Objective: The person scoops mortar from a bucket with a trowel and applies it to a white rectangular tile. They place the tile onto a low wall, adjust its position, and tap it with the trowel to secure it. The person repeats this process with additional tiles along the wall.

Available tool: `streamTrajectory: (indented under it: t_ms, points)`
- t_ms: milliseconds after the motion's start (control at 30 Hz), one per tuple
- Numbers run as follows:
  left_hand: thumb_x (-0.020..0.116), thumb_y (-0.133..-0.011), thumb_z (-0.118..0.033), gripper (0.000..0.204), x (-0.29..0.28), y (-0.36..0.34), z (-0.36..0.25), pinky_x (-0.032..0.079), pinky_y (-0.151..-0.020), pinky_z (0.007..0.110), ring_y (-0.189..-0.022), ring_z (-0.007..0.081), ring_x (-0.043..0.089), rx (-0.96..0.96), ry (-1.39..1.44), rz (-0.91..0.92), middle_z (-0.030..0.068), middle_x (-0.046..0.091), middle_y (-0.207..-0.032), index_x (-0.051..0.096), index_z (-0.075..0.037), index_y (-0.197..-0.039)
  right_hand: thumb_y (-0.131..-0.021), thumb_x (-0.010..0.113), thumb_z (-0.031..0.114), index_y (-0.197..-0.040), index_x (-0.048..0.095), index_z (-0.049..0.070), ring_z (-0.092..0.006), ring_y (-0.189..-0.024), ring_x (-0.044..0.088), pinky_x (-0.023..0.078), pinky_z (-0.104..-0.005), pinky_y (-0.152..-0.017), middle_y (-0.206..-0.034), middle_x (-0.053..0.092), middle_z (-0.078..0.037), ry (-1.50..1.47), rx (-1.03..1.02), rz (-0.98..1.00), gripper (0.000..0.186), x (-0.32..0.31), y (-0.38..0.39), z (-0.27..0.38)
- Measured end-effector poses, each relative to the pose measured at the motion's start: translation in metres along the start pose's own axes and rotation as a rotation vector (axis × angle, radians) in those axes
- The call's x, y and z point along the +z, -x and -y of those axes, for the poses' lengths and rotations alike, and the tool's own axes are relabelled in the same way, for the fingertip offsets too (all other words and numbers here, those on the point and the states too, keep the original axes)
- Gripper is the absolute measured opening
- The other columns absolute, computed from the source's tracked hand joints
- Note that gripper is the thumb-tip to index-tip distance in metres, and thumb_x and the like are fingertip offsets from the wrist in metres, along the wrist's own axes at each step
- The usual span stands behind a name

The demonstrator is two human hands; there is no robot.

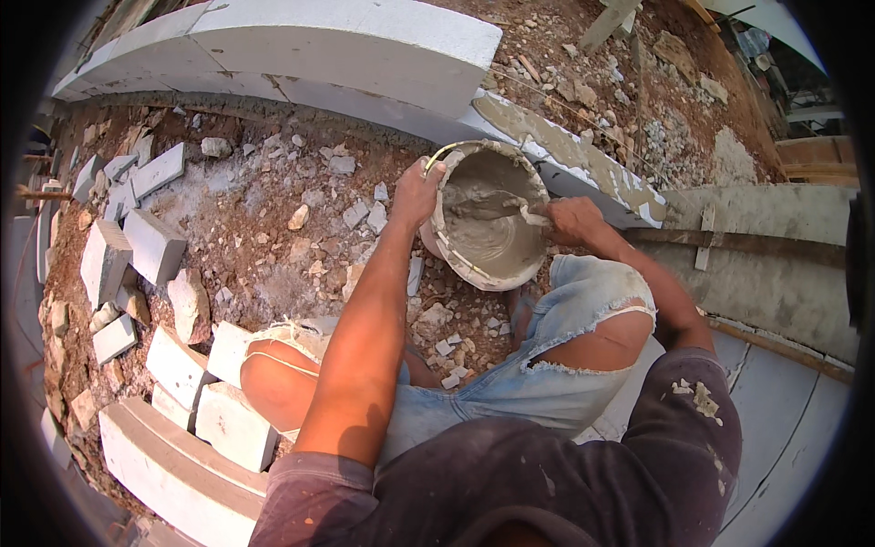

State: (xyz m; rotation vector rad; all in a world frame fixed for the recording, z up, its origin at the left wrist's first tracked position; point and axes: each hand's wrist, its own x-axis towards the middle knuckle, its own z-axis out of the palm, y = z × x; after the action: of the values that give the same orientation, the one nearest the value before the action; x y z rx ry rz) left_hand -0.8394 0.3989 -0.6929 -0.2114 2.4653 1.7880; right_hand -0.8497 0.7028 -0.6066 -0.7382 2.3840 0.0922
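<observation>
A round bucket (441, 239) of wet grey mortar (483, 223) is tilted toward me between my knees. My left hand (417, 193) is closed on its left rim, beside the thin, pale wire handle (443, 153). My right hand (576, 221) grips a trowel at the bucket's right rim. The mortar-coated neck of the trowel (532, 215) shows past my fingers, while its blade is sunk in the mortar and mostly hidden. Just beyond the bucket, a strip of spread mortar (538, 137) lies on top of the low white block wall (602, 182).
A taller course of white blocks (346, 55) curves away to the far left. Loose and broken blocks (155, 244) lie on the rubble-strewn soil at left, with more blocks (232, 424) near my left knee. A grey concrete panel (756, 273) with a wooden batten (775, 244) stands at right.
</observation>
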Motion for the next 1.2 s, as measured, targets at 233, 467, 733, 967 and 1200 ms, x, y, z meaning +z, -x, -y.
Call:
streamTrajectory:
  t_ms: [233, 467, 733, 967, 1200]
  points:
    - [0.063, -0.094, -0.043, 0.047, 0.0, 0.0, -0.003, 0.048, -0.085, 0.043, -0.093, 0.0354, 0.065, -0.065, -0.039, -0.015, 0.0219, 0.069, -0.098, 0.065, 0.002, -0.108, -0.077, 0.07, 0.026, -0.122, 0.068, 0.013, -0.0373, -0.092, 0.069, 0.054, -0.0466, -0.082, -0.101, 0.071, -0.021, -0.382, -0.009, 0.099, 0.047, 0.063, -0.002, -0.031]
    - [0.062, -0.094, -0.041, 0.045, -0.026, -0.005, 0.025, 0.049, -0.082, 0.044, -0.089, 0.0375, 0.066, -0.187, 0.063, -0.085, 0.022, 0.07, -0.093, 0.068, 0.001, -0.105, -0.082, 0.068, 0.019, -0.117, 0.068, 0.005, -0.013, -0.085, 0.064, 0.051, -0.0306, -0.079, -0.093, 0.07, -0.004, -1.148, 0.073, 0.141, 0.037, 0.045, 0.045, -0.059]
    - [0.062, -0.093, -0.042, 0.045, -0.025, -0.005, 0.03, 0.048, -0.082, 0.044, -0.09, 0.0357, 0.066, -0.203, 0.021, -0.102, 0.021, 0.07, -0.094, 0.069, 0.001, -0.103, -0.086, 0.068, 0.021, -0.12, 0.065, 0.006, -0.0113, -0.072, 0.06, 0.049, -0.0274, -0.067, -0.086, 0.065, -0.001, -1.277, 0.219, -0.008, 0.038, -0.016, 0.036, -0.082]
    - [0.062, -0.092, -0.049, 0.054, -0.02, -0.013, 0.046, 0.049, -0.082, 0.046, -0.089, 0.0398, 0.066, -0.187, 0.009, -0.14, 0.0243, 0.07, -0.093, 0.068, 0.004, -0.103, -0.088, 0.067, 0.025, -0.11, 0.066, 0.004, -0.0112, -0.069, 0.06, 0.046, -0.0284, -0.058, -0.079, 0.064, -0.003, -1.016, 0.191, -0.032, 0.031, -0.056, -0.073, -0.075]
    - [0.062, -0.094, -0.039, 0.043, -0.019, -0.012, 0.054, 0.049, -0.075, 0.039, -0.077, 0.021, 0.062, -0.219, -0.017, -0.168, 0.0141, 0.07, -0.084, 0.069, 0.003, -0.101, -0.088, 0.067, 0.028, -0.114, 0.065, 0.001, -0.0142, -0.057, 0.057, 0.046, -0.0325, -0.054, -0.073, 0.064, -0.005, -0.799, 0.114, -0.263, 0.037, -0.066, -0.068, -0.057]
